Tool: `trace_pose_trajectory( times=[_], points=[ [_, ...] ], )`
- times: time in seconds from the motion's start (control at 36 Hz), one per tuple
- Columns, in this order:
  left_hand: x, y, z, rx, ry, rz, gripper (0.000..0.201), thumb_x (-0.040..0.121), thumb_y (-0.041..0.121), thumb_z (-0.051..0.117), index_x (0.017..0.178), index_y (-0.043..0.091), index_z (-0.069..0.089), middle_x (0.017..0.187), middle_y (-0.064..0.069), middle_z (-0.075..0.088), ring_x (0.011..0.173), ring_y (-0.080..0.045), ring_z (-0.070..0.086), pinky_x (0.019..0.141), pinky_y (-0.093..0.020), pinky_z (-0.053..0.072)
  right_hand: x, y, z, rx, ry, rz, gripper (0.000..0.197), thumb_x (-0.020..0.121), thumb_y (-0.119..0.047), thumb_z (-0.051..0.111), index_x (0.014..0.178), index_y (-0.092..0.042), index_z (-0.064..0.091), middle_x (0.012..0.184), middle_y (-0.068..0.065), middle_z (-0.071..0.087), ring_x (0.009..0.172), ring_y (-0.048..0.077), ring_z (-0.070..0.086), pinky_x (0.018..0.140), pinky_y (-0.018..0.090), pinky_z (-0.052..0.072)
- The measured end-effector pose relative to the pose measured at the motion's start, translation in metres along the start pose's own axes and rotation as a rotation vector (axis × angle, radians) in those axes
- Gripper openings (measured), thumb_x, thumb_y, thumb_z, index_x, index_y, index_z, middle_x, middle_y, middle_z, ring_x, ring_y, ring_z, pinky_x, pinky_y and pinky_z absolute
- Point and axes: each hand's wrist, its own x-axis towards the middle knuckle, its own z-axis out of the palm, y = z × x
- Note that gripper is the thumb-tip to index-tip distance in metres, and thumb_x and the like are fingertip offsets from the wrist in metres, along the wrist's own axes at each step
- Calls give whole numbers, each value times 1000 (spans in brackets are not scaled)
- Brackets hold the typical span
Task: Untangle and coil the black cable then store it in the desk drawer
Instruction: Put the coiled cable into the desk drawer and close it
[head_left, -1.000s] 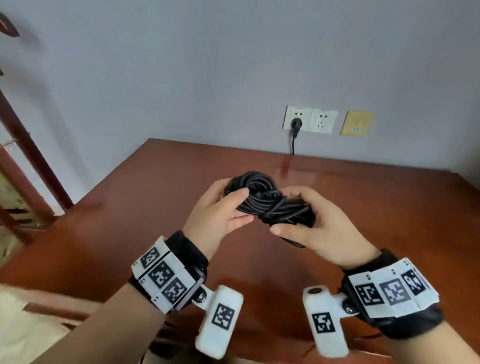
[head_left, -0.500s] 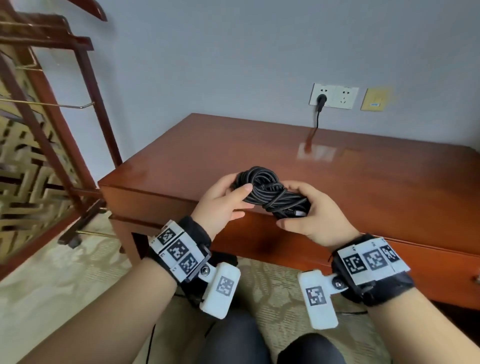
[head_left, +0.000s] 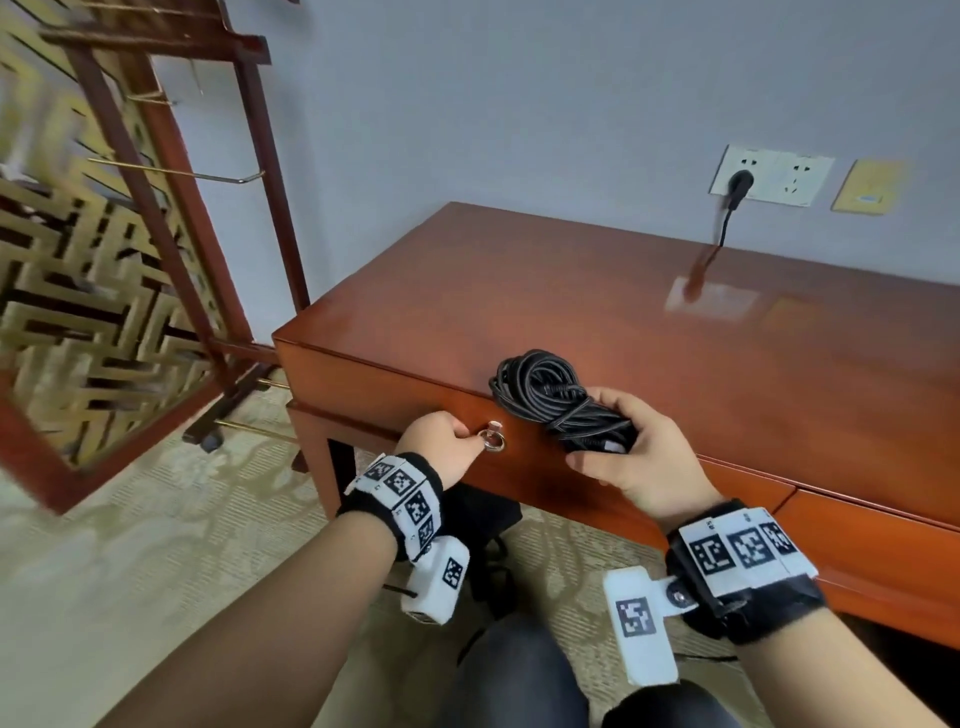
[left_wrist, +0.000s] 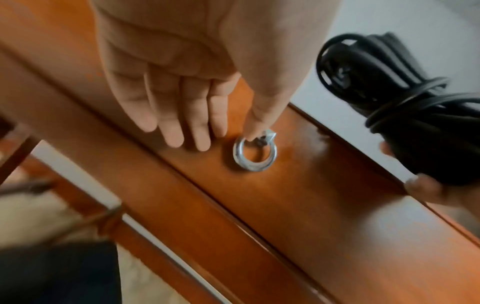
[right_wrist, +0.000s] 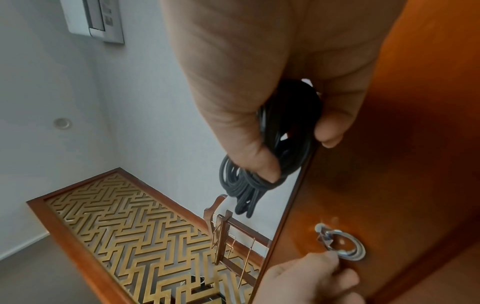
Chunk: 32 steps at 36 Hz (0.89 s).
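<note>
The black cable is a wound bundle with turns wrapped round its middle. My right hand grips it just above the front edge of the wooden desk. The right wrist view shows my fingers and thumb curled round the cable. My left hand is at the drawer front, which is shut. In the left wrist view its thumb touches the top of the silver ring pull while the fingers lie straight against the wood. The ring pull hangs flat.
A wooden lattice screen and a wooden rack stand left of the desk. A wall socket behind the desk holds a black plug. A second drawer front lies to the right. My knees are below, over patterned carpet.
My left hand let go of the cable and went down to the drawer's ring pull. My right hand now holds the bundle alone. The view has swung left and down.
</note>
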Motion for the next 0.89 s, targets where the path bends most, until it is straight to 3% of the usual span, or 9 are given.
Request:
trace_pose_trajectory(
  times=[0.08,0.17,0.25,0.36,0.5,0.64,0.89],
  points=[
    [4,-1,18,-348,-22,-134,24,76,38,73,88,21,60,86,1,71,86,-15,66,79,-31,51,1,3,1,8,-10,-16,66,68,12,76,126,-9,54,107,1,71,97,9,68,80,15,51],
    [6,-5,30,-579,-26,-189,28,73,36,77,90,19,63,77,1,73,82,-16,68,84,-38,55,2,3,0,25,-14,-26,64,68,15,74,124,-8,54,104,1,72,94,7,68,79,14,50],
    [1,-11,35,-462,19,-64,17,84,35,68,85,18,71,78,-1,71,81,-21,65,75,-30,48,3,4,-1,40,-13,-35,64,68,16,73,124,-7,54,104,1,71,93,6,68,78,13,50],
    [-4,-15,29,-387,41,53,21,88,30,63,75,14,69,74,-7,68,69,-21,58,67,-29,42,2,4,-2,28,-7,-47,65,68,15,74,125,-8,54,106,1,71,95,7,68,79,13,49],
    [-8,-14,28,-360,69,68,31,89,26,60,63,10,54,56,0,46,56,-18,43,59,-30,35,-4,-1,-3,-16,-5,-74,65,67,14,75,123,-12,55,105,-3,70,94,3,68,78,10,48],
    [-21,-14,35,-423,83,52,36,90,27,57,60,16,41,58,-2,45,54,-18,41,57,-32,35,-10,-3,-9,-62,-13,-89,66,66,11,77,123,-14,56,106,-3,71,97,5,67,81,12,48],
    [-71,-52,41,-394,49,129,27,93,25,54,73,8,46,61,2,47,57,-13,44,60,-33,36,-17,-21,-8,-96,-52,-106,64,66,17,74,118,-16,57,101,-7,70,89,-3,67,76,6,46]
  ],
)
